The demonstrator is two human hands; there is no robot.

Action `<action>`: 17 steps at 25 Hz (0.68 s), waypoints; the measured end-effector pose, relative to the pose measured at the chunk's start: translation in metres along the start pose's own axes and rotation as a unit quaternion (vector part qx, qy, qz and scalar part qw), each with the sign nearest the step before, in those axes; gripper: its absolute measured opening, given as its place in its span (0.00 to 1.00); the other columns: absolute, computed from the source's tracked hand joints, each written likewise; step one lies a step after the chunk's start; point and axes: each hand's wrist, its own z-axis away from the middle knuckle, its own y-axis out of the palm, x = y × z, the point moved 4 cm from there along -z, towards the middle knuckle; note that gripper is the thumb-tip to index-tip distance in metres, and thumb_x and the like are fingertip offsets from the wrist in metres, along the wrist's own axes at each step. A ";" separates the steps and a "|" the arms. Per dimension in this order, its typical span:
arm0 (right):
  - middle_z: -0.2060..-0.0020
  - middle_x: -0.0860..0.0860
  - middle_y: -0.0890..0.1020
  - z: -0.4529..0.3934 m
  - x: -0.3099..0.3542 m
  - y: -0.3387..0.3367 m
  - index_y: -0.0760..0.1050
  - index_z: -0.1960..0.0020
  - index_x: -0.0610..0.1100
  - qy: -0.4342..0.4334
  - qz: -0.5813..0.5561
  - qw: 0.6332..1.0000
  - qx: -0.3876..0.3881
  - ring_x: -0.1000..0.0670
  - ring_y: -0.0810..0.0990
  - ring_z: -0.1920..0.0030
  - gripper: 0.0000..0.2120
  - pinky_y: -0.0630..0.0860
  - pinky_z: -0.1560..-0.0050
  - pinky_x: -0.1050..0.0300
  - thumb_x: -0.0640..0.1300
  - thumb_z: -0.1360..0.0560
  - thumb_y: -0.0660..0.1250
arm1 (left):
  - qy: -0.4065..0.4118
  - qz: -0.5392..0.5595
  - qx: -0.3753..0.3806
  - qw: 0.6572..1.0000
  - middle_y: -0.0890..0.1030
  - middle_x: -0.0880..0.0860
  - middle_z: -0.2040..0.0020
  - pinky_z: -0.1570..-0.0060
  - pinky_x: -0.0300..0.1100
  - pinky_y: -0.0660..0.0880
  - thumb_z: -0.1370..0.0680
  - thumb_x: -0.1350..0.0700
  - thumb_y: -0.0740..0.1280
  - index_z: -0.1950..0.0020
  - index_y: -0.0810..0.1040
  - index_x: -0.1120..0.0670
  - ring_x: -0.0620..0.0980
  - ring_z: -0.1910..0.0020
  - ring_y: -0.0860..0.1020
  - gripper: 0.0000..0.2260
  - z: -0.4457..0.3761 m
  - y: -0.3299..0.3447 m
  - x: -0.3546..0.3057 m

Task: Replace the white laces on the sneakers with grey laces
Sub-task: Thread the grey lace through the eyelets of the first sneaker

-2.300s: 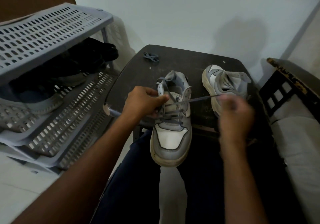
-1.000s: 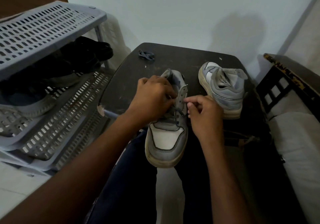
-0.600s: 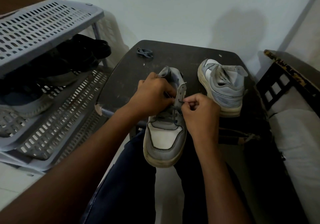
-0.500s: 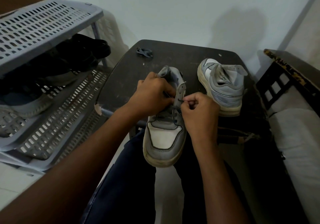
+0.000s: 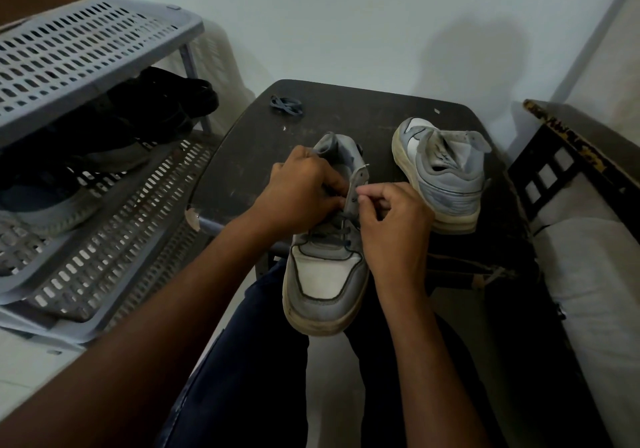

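While the near sneaker [image 5: 325, 267] rests with its toe over the near edge of the dark table [image 5: 242, 157] and above the person's lap, both hands work at its upper eyelets. At the far left stands a grey plastic shoe rack [image 5: 86, 53] with dark shoes [image 5: 149, 115] on its shelves. On the far part of the table lies a small bundle of grey lace [image 5: 286, 105], well apart from the hands. The left hand [image 5: 301, 191] is curled around the left side of the sneaker's opening and holds it; I cannot tell if it also pinches a lace. The right hand [image 5: 391, 219] has its fingers curled, and thumb and forefinger pinch the thin end of the grey lace [image 5: 341, 231] just beside the right eyelet flap. Grey lace already crosses the lower eyelets. To the right, the second sneaker [image 5: 446, 174] stands on the table; its lacing I cannot see clearly.

In my judgement the step in hand is threading the lace through an upper eyelet of the first sneaker. The next move calls for pushing the tip through the hole and pulling the slack evenly, while the left hand keeps the flap steady.
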 end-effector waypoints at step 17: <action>0.57 0.52 0.81 0.010 -0.011 0.009 0.82 0.55 0.43 0.019 -0.077 0.996 -0.029 0.58 0.80 0.58 0.05 0.74 0.58 0.71 0.35 0.28 0.70 | -0.021 0.027 0.001 0.999 0.72 0.41 0.48 0.34 0.59 0.63 0.24 0.53 0.70 0.49 0.84 0.47 0.53 0.32 0.62 0.06 0.001 0.003 0.000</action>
